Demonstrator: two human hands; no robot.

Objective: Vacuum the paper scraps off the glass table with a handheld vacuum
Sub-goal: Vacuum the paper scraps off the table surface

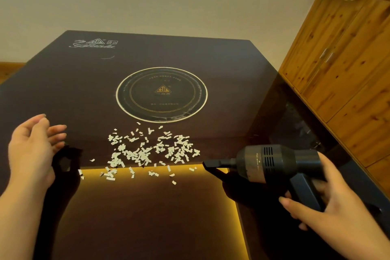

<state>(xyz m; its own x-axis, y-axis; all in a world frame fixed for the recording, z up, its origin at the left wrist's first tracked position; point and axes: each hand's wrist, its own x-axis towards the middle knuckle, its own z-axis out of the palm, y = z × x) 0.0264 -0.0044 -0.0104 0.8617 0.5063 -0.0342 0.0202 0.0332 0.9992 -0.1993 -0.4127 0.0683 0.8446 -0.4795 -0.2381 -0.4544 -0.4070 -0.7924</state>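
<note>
- A person's right hand grips the handle of a dark handheld vacuum, its narrow nozzle pointing left, just beside the right edge of the litter
- White paper scraps lie scattered across the near middle of the dark glass table, just below its round printed ring
- The left hand hovers empty at the table's left, fingers loosely spread
- A wooden cabinet stands to the right

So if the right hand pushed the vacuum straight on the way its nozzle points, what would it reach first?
The right hand holds the vacuum with its nozzle aimed left. It would probably first meet the right edge of the paper scraps on the glass table, though nozzle height is unclear.
</note>
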